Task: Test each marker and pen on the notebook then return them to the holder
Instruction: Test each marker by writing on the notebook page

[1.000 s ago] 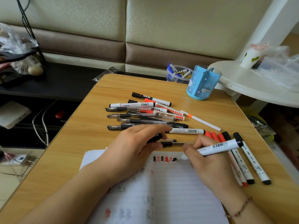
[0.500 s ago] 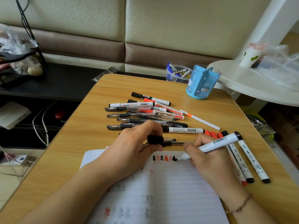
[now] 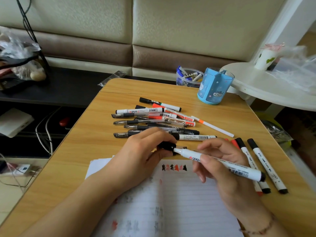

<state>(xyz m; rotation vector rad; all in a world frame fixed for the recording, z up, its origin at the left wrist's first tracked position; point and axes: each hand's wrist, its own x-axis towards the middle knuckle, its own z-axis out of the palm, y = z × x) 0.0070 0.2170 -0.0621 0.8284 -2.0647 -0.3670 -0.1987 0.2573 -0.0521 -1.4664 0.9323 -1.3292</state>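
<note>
The cap goes back on the marker.

The right hand (image 3: 227,170) holds the white marker (image 3: 220,164) with fingers curled around it, and the left hand (image 3: 145,151) pinches the black cap (image 3: 166,145) and meets the marker's front end. A moment ago the marker's tip was down on the notebook (image 3: 188,194) by the row of red and black marks (image 3: 174,167); now it is lifted and turned sideways toward the cap. So this marker looks tested, and I think it gets closed next. The blue holder (image 3: 214,86) stands at the far side of the table (image 3: 82,146), well apart from the hands. Many pens (image 3: 145,124) lie in a pile, the same as before.
</note>
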